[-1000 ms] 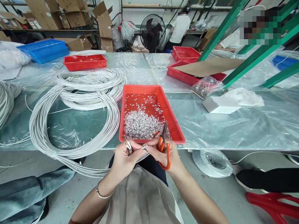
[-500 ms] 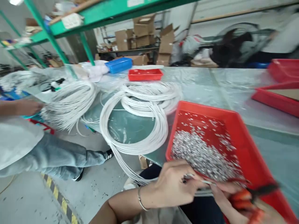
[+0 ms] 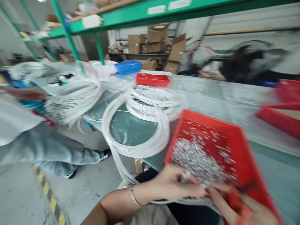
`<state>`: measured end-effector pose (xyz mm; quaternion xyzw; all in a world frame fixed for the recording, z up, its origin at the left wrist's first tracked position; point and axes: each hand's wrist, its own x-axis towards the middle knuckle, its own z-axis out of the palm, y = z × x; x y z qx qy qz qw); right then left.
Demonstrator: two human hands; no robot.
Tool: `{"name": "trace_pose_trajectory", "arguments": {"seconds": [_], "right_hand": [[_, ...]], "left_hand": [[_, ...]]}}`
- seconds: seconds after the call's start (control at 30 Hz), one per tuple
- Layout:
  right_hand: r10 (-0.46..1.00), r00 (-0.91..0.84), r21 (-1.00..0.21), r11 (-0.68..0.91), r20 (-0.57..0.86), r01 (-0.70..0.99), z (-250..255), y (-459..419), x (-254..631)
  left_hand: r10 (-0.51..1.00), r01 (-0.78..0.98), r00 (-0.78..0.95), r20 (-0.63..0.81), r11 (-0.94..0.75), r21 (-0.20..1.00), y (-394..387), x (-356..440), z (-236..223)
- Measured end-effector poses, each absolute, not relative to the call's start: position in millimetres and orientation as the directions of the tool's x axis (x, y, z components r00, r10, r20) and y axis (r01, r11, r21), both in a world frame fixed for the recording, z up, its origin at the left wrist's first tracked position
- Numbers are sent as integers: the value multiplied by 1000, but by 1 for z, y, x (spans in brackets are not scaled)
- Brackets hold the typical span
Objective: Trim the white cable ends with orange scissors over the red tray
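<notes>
My left hand (image 3: 175,184), with a thin bracelet at the wrist, is closed in a pinch over the near side of a red tray (image 3: 243,143). A pale cable end shows blurred at its fingertips. My right hand (image 3: 243,203) meets those fingertips, with orange-handled pliers (image 3: 234,200) in its grip; their dark jaws are smeared by motion. Many small shiny metal pieces (image 3: 199,159) lie heaped in the tray. From a coil of white cable (image 3: 138,150) on the table, strands run down towards my lap and pass below my left hand.
More white cable (image 3: 75,97) lies bundled at the left, near another person (image 3: 21,125). A small red tray (image 3: 152,79) and a blue bin (image 3: 128,67) stand at the back. Red bins (image 3: 278,118) are at the right. A green shelf (image 3: 131,14) crosses above.
The view has shifted, so the table and trays appear lower. My hands remain together at the tray's near edge, and the pliers' jaws now point less far to the right.
</notes>
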<state>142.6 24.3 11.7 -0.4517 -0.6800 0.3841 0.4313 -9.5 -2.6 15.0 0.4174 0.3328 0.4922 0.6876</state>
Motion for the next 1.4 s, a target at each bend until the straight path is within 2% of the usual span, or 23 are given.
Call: {"name": "trace_pose_trajectory", "arguments": {"seconds": [0.07,0.13,0.2,0.3,0.4,0.5,0.63,0.93,1.1,1.2,1.3,1.4], "right_hand": [[963,-151,-911,260,222,320,15,20,154],[952,-195,-935,277,235,221,20,20,167],[925,-284,-923,318,252,216,28,19,181],[867,-474,-862,353,155,364,40,8,196],[829,-558,-773,372,28,514,48,-4,200],[834,-552,-708,393,5,587,50,-9,198],[835,-550,-682,417,25,601,48,-8,197],[825,-562,-728,423,62,540,49,-8,199],[833,-552,-787,371,47,493,45,-9,201],[828,-559,-776,379,42,504,43,-10,200],[831,-553,-748,406,63,525,45,-10,198],[836,-541,-706,436,88,559,49,-9,197]], "left_hand": [[981,-416,182,-63,136,899,2,-10,18],[991,-383,108,-79,114,916,11,-12,19],[995,-315,85,-57,81,946,19,-14,19],[994,-217,107,-12,35,976,23,-15,19],[994,-150,103,42,-27,988,21,-12,18],[993,-112,82,80,-71,991,18,-9,15],[991,-69,85,105,-99,993,17,-7,13],[984,-6,83,155,-155,988,15,-9,7],[960,87,39,277,-280,956,14,-8,5],[943,128,10,334,-332,934,14,-6,7],[950,116,-13,313,-310,944,14,-7,9],[981,25,48,188,-189,982,17,-10,13]]}}
